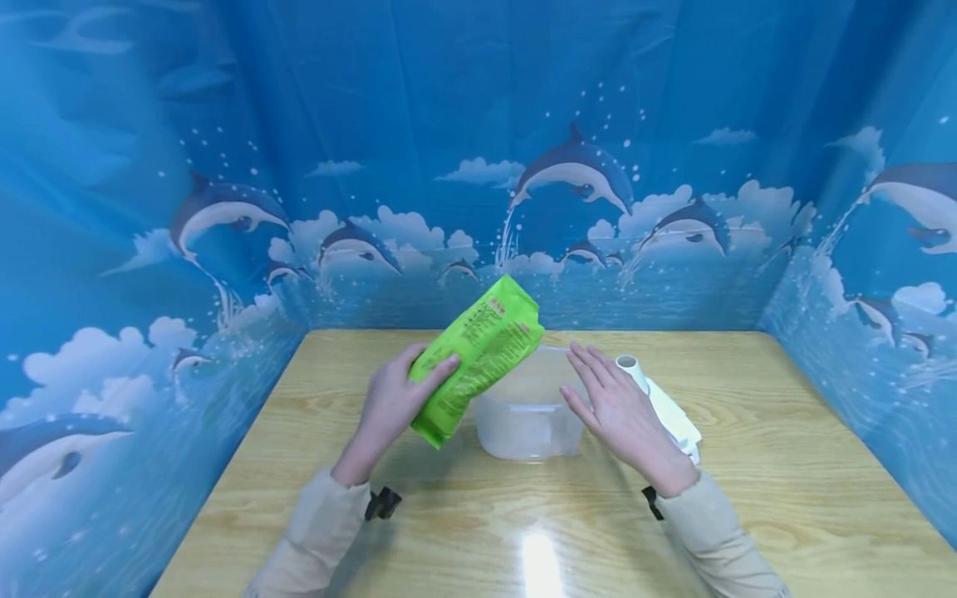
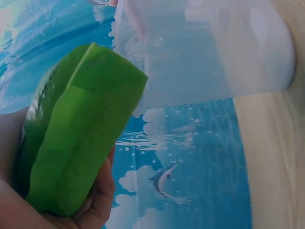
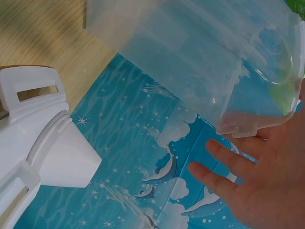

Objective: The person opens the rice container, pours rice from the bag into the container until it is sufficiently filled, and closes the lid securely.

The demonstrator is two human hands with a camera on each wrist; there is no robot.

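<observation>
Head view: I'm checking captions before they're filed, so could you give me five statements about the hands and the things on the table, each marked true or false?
1. The left hand grips a green packet. True.
2. The right hand also grips the packet. False: its fingers are extended and hold nothing.
3. A translucent container stands on the table. True.
4. The packet lies inside the container. False: it is held up in the left hand.
5. A white plastic piece lies left of the container as seen in the picture. False: it is on the container's right, partly behind the right hand.
</observation>
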